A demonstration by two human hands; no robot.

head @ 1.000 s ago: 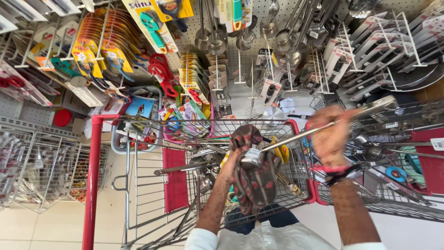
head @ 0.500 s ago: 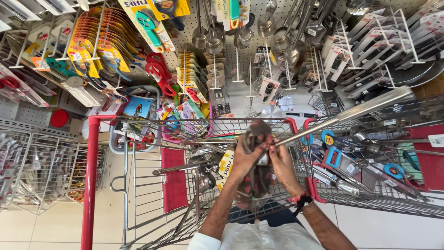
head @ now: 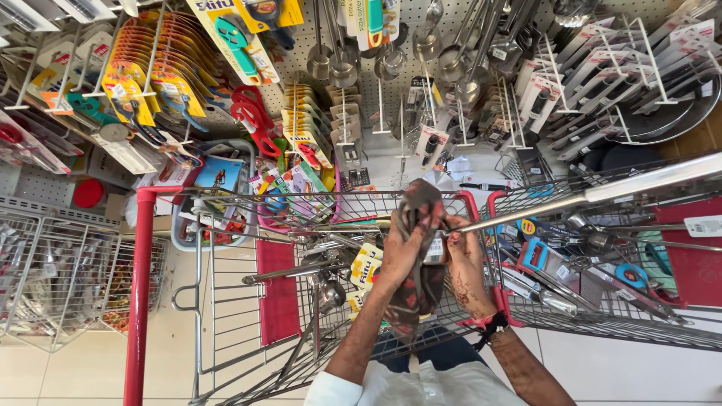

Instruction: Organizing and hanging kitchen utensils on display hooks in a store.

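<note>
Tight quarters over the cart (head: 226, 316)

Hemmed in ahead by pegboard hooks (head: 391, 113) crowded with ladles (head: 342, 64) and packets; blocked rightward by a long steel rod (head: 602, 192) slanting across; cluttered below with utensils (head: 316, 263) in the basket. Left only the bare wire shelf beside the red mat (head: 277, 289) open.

This is a shop selling kitchenware. A wire shopping cart (head: 248, 301) stands near, and the far pegboard wall (head: 391, 98) carries hooks of packaged peelers (head: 150, 83), ladles (head: 451, 53) and scissors (head: 252, 120).
</note>
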